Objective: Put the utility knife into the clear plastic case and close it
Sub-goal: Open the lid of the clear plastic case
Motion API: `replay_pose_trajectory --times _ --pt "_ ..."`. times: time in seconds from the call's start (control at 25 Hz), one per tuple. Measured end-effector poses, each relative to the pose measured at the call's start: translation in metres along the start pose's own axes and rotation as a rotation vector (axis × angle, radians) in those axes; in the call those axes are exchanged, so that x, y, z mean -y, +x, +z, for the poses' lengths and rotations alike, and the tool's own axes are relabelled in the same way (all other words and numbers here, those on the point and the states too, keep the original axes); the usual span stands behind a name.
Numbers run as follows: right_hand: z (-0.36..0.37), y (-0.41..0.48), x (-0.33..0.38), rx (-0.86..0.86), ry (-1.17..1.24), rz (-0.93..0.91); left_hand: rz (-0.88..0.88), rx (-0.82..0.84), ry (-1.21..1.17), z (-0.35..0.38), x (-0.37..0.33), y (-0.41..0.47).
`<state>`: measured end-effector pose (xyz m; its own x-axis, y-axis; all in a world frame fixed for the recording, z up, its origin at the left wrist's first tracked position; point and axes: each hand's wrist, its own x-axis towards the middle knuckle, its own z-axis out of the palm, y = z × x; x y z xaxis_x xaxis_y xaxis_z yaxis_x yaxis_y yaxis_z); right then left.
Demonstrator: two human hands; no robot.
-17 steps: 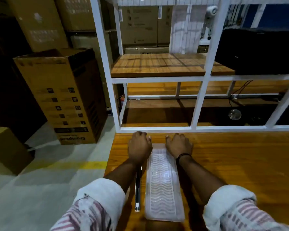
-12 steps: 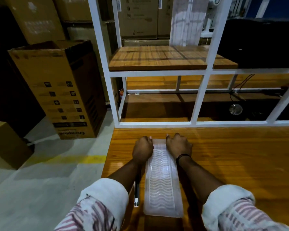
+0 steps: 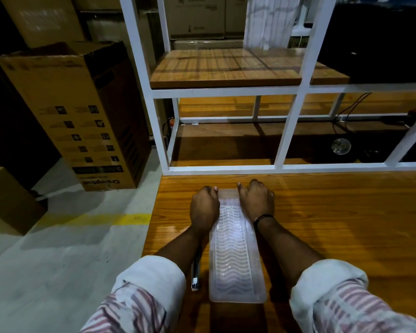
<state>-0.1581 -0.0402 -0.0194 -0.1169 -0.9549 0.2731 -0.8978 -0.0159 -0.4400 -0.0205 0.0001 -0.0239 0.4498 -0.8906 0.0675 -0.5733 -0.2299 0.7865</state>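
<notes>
A long clear plastic case (image 3: 235, 255) with a wavy ribbed pattern lies lengthwise on the wooden table (image 3: 346, 224), pointing away from me. My left hand (image 3: 204, 209) and my right hand (image 3: 257, 200) grip its far end from either side, fingers curled over the edge. The utility knife (image 3: 195, 272), dark with a pale tip, lies on the table just left of the case, partly hidden under my left forearm.
A white metal frame (image 3: 288, 131) with wooden shelves stands right behind the table's far edge. The table's left edge drops to a grey floor with a yellow line (image 3: 120, 219). A tall cardboard box (image 3: 82, 116) stands at the left.
The view has tipped down a little. Both hands stay at the far end of the case, and my left thumb has shifted closer onto its edge. The knife has not moved.
</notes>
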Motion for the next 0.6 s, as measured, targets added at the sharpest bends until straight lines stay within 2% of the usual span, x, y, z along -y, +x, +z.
replay_pose_trajectory --times 0.12,0.24,0.32,0.4,0.48,0.56,0.6 --pt "0.000 -0.003 -0.002 -0.010 0.033 -0.011 -0.021 0.012 -0.030 0.002 0.001 0.000" --pt "-0.005 -0.003 -0.001 0.055 0.052 0.014 -0.030 0.026 -0.076 0.000 0.005 0.000" --pt "-0.019 -0.013 0.005 0.048 0.021 -0.071 0.002 -0.008 -0.140 -0.009 0.008 -0.007" --pt "-0.041 -0.041 0.010 0.047 -0.019 -0.238 0.018 -0.001 -0.230 -0.023 0.014 -0.026" --pt "-0.066 -0.086 0.015 0.214 -0.103 -0.341 -0.070 0.054 -0.309 -0.032 0.026 -0.047" --pt "-0.088 -0.128 0.020 0.441 -0.226 -0.340 -0.242 0.121 -0.379 -0.041 0.033 -0.064" --pt "-0.095 -0.142 0.021 0.500 -0.274 -0.340 -0.333 0.171 -0.432 -0.045 0.033 -0.072"
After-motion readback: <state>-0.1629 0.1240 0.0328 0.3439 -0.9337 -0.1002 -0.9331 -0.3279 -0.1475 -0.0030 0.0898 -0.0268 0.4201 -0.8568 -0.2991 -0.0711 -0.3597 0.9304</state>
